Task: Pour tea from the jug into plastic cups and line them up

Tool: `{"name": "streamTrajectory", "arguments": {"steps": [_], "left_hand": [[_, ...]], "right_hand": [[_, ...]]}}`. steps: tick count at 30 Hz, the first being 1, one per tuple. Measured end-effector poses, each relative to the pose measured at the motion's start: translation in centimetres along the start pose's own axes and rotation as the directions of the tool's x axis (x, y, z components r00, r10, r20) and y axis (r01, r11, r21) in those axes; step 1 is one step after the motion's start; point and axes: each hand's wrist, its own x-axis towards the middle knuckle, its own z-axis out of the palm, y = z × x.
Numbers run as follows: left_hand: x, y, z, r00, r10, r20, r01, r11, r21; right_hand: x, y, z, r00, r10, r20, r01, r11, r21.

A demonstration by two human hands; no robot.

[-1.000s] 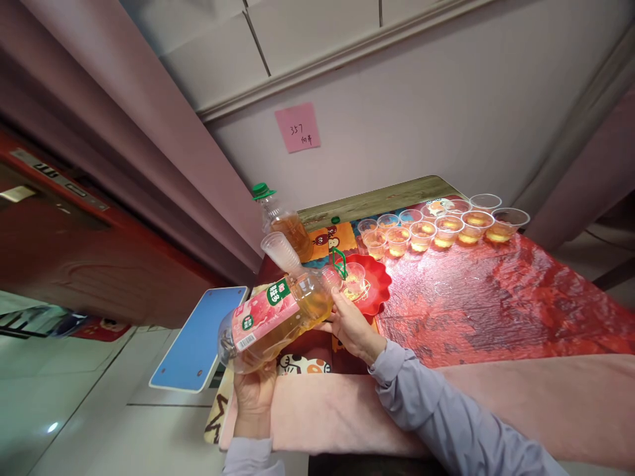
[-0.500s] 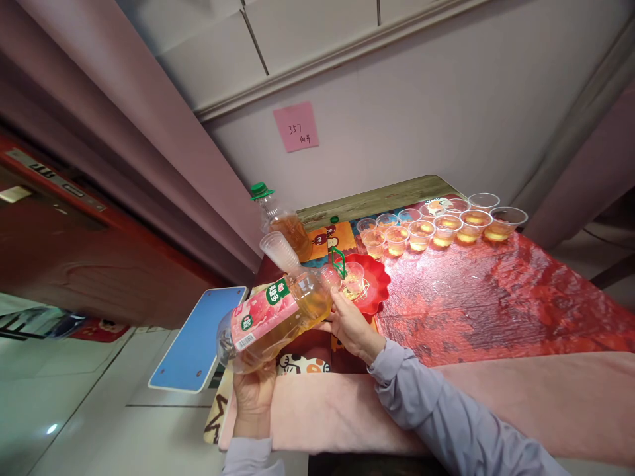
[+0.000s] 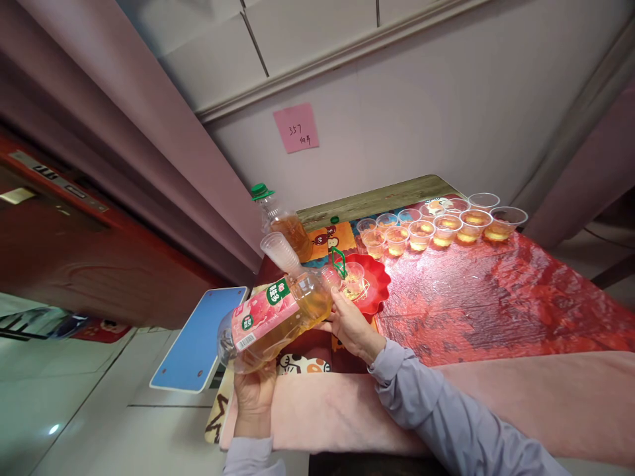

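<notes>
A large clear juice bottle point(image 3: 278, 311) with a pink label lies tilted between my hands, its neck toward the red scalloped plate point(image 3: 380, 291). My left hand point(image 3: 255, 390) is closed around its underside near the base. By the neck, my right hand point(image 3: 352, 324) grips the bottle with thumb and fingers. A green handle ring point(image 3: 338, 262) stands out from the neck. A clear plastic cup point(image 3: 354, 274) is on the plate at the bottle's mouth, partly hidden behind the neck. Amber juice fills the bottle's lower side.
Two rows of clear cups point(image 3: 421, 235), several holding amber juice, stand at the back right. Behind my bottle are a stack of clear cups point(image 3: 280, 251) and a second green-capped bottle point(image 3: 288, 231). A green cap point(image 3: 335, 219) lies near the wall. A blue stool point(image 3: 193, 344) stands at left.
Almost nothing differs. Both hands hold the tilted bottle in the same place, and the view has shifted very slightly.
</notes>
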Motion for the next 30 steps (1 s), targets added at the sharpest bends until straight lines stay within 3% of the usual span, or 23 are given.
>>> {"name": "streamTrajectory", "arguments": {"steps": [10,20,30], "left_hand": [[-0.1,0.0,0.6,1.0,-0.003,0.028,0.003,1.0,0.011],[0.0,0.0,-0.5,1.0,-0.025,0.001,0.025,0.998,-0.049],[0.1,0.0,0.1,0.999,-0.01,-0.047,0.01,1.0,0.003]], "right_hand": [[-0.1,-0.2,0.2,1.0,0.002,-0.007,-0.002,1.0,-0.005],[-0.2,-0.1,0.2,1.0,-0.007,0.012,0.007,1.0,0.0],[-0.1,-0.2,0.2,1.0,0.008,-0.006,-0.008,1.0,0.015]]}}
